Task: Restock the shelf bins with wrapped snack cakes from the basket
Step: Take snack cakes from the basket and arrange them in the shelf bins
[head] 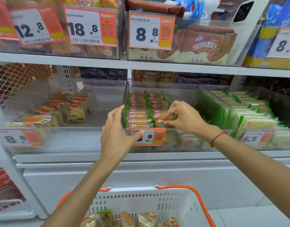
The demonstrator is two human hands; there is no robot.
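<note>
A clear shelf bin (196, 94) in the middle holds two rows of green-edged wrapped snack cakes (139, 112). My left hand (115, 135) grips the bin's front left corner, thumb across its orange 8.8 price tag (150, 136). My right hand (183, 117) reaches over the front rim and pinches the frontmost cake (160, 122) of the right row. Below, a white basket (141, 203) with orange handles holds several wrapped cakes (124, 219).
The bin to the left (59, 112) holds a few loosely piled yellow cakes. Pale green-wrapped cakes fill the bin to the right (255, 115). An upper shelf (141, 63) carries boxed biscuits and price tags. A white cabinet front (141, 174) stands below the bins.
</note>
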